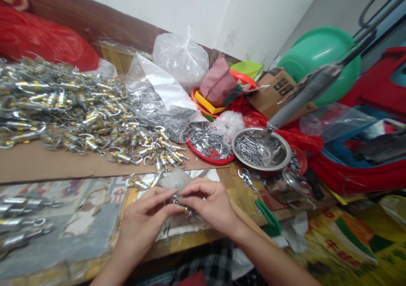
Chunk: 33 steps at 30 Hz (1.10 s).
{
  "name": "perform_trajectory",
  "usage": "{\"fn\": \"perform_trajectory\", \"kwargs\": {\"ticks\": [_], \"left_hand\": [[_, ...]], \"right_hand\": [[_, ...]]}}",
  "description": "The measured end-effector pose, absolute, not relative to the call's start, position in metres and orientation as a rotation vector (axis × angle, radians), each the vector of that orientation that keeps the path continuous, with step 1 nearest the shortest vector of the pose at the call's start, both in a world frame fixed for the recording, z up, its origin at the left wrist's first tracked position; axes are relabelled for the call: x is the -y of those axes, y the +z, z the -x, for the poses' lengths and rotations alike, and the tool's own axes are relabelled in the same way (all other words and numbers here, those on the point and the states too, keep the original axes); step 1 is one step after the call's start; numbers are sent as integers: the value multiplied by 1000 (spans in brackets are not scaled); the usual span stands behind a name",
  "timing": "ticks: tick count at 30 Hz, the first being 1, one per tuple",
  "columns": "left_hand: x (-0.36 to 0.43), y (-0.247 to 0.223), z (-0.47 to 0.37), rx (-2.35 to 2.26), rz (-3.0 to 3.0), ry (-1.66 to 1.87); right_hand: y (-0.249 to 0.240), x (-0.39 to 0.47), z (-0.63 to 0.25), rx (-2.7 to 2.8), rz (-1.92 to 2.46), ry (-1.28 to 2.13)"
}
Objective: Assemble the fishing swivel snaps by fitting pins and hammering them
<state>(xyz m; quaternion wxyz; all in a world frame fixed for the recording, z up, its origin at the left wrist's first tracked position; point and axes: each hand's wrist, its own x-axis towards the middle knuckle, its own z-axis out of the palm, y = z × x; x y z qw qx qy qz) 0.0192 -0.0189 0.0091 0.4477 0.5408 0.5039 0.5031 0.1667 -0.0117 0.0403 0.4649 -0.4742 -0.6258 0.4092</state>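
Observation:
My left hand (142, 218) and my right hand (211, 203) meet above the near edge of the wooden table. Both are closed in a pinch on a small silver-and-gold metal fitting (184, 208), mostly hidden by my fingers. Just beyond my fingertips lies a clear plastic bag (176, 179). A heap of similar silver-and-gold fittings with curved rings (95, 121) spreads over cardboard at the left and beyond my hands. One loose fitting with a ring and blue marks (247, 180) rests to the right of my right hand.
A steel bowl (287, 157) and a red tray (207, 159) hold thin metal pieces. Larger metal cylinders (23, 222) lie at the near left. Farther back stand a clear bag of metal parts (149, 108) and a green basin (345, 72). A grey-handled arm (304, 93) slants above the bowl.

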Motion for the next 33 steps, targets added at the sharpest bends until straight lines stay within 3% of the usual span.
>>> {"fn": "perform_trajectory", "kwargs": {"ticks": [4,9,15,20,25,33], "left_hand": [[19,12,-18,-1254,-1339,1219],[21,10,-16,-1259,-1295,1159],[26,8,-11,-1141,-997,1155],[27,20,-8,-1252,-1552,1289],[26,29,-5,-1194,-1918,1402],[23,32,-1,-1100,-1709,1069]], "right_hand": [[37,15,-162,1288,1179,1190],[29,27,-163,1333,1155,1129],[20,41,-178,1952,926,325],[28,37,-189,2251,736,-76],[37,34,-190,2274,712,-79],[34,39,-184,2117,875,254]]}}
